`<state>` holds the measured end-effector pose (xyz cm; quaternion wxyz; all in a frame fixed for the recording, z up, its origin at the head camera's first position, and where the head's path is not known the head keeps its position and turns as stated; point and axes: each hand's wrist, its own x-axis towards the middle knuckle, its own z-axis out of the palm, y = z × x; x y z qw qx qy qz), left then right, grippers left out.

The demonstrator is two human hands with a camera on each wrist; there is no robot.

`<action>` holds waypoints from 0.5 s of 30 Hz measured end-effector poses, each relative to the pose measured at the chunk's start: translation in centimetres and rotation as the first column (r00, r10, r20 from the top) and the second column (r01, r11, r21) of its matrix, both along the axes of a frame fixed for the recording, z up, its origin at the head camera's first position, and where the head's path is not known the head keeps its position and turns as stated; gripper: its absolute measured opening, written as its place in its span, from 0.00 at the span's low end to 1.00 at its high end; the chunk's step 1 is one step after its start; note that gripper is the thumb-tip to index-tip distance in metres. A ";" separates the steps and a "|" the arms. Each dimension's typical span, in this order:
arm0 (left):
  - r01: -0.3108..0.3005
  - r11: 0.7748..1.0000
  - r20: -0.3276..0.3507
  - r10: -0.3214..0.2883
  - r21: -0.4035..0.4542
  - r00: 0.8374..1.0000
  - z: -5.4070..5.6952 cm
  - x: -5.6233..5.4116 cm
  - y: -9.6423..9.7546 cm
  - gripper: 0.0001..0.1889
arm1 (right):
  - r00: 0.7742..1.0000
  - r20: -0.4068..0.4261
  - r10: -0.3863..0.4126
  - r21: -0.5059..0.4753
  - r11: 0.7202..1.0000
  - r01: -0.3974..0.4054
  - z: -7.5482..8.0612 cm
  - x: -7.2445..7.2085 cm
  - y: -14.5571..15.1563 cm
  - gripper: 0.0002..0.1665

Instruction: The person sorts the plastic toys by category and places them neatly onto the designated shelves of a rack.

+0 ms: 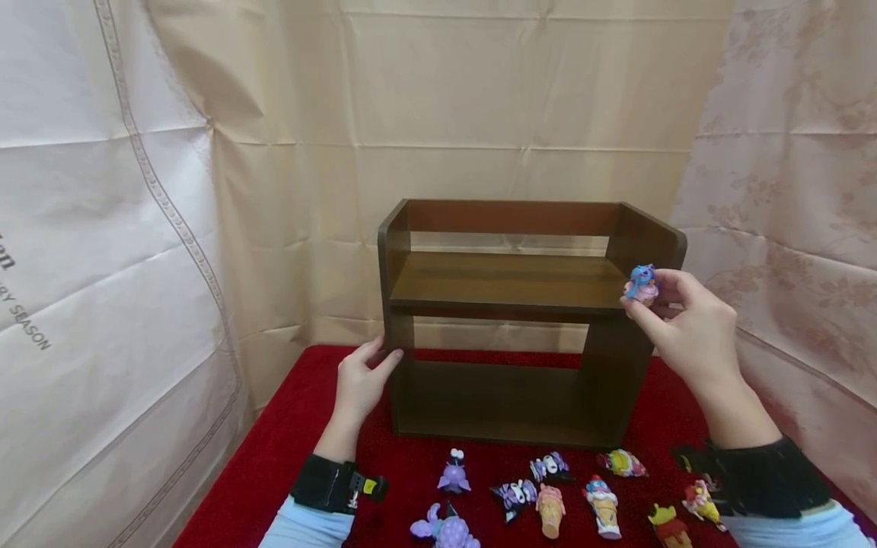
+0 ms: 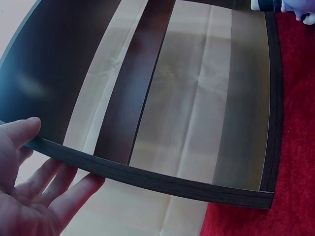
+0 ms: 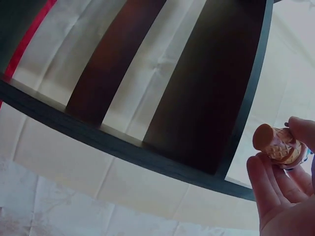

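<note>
A dark brown two-tier wooden shelf (image 1: 507, 281) stands on the red cloth. My left hand (image 1: 356, 380) holds its left side panel; in the left wrist view the thumb lies over the panel's edge and the other fingers lie along the outer face. At the shelf's right side, my right hand (image 1: 699, 327) pinches a small blue and pink figurine (image 1: 642, 285) between thumb and fingers, level with the upper board. The right wrist view shows the figurine's tan waffle-cone base (image 3: 278, 142) turned toward the camera, with its blue top mostly hidden by the hand.
On the red cloth (image 1: 274, 457) in front of the shelf lie several small figurines, among them a purple one with white eyes (image 1: 454, 473), a pink-topped cone (image 1: 550, 511), a blue and white cone (image 1: 603, 508) and a yellow and red one (image 1: 670, 525). Beige curtains (image 1: 438, 99) hang behind.
</note>
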<state>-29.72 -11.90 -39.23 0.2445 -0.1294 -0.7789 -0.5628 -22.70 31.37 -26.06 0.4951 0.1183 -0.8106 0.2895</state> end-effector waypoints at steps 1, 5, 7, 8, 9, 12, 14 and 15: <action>-0.001 1.000 -0.001 0.001 0.000 1.000 0.0 0.0 0.0 0.24 | 1.000 -0.001 -0.004 -0.002 1.000 0.004 0.1 -0.2 -0.1 0.27; -0.001 1.000 0.008 0.001 -0.002 1.000 0.0 0.0 0.0 0.24 | 1.000 -0.006 -0.026 -0.011 1.000 0.026 0.4 -0.7 -0.4 0.28; -0.003 1.000 0.013 0.003 -0.002 1.000 0.0 0.0 0.0 0.24 | 0.999 -0.005 -0.032 -0.014 0.999 0.032 0.5 -0.9 -0.5 0.29; -0.003 1.000 0.016 0.003 -0.003 1.000 0.0 0.0 0.0 0.24 | 0.999 -0.004 -0.037 -0.012 0.999 0.037 0.6 -1.0 -0.6 0.29; -0.003 1.000 0.016 0.003 -0.002 1.000 0.0 0.0 0.0 0.24 | 0.999 -0.003 -0.042 -0.006 0.999 0.042 0.7 -1.1 -0.7 0.29; 0.000 1.000 0.013 -0.001 0.003 1.000 0.0 0.0 0.0 0.24 | 0.998 0.000 -0.058 0.013 0.998 0.058 0.9 -1.4 -1.0 0.30; 0.002 1.000 0.006 -0.002 0.003 1.000 -0.1 -0.1 0.0 0.24 | 0.997 0.001 -0.073 0.025 0.997 0.073 1.0 -1.7 -1.2 0.30; 0.003 1.000 0.002 -0.003 0.003 1.000 -0.1 -0.1 0.0 0.23 | 0.997 0.004 -0.078 0.029 0.997 0.078 1.0 -1.8 -1.4 0.30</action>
